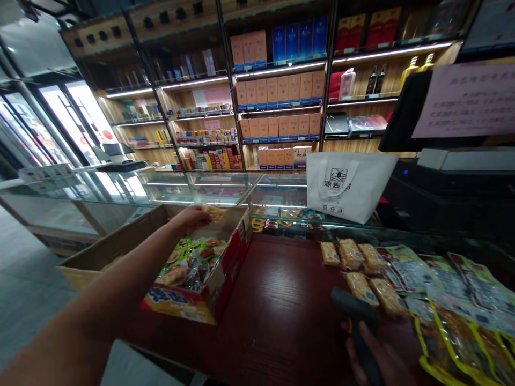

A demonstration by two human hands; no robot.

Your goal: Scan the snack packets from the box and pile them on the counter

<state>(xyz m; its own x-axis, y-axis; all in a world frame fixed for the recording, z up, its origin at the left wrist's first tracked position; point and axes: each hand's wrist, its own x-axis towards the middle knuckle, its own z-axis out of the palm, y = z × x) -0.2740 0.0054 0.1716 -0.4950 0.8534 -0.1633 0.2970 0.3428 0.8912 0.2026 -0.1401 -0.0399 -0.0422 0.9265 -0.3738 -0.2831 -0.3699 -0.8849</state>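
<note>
My left hand (196, 216) reaches over a red and yellow cardboard box (183, 310), its fingers closed on a small pale yellow snack pack (216, 213) near the back wall. Inside the box lie several green snack packets (193, 247). My right hand (376, 348), low in the view, is wrapped round the handle of a dark barcode scanner (356, 306). The scanner's head points left, above the dark red tabletop. Just beyond it are several clear-wrapped yellowish snack packs (351, 253), lying in two rough rows.
Silver-green pouches (412, 268) and yellow-edged vacuum packs (462, 338) lie at the right. A white carrier bag (350, 185) stands behind, beside a dark monitor (406, 112). Another open carton (80, 272) adjoins the box at the left. Glass display counters (201, 187) run behind the table (277, 289).
</note>
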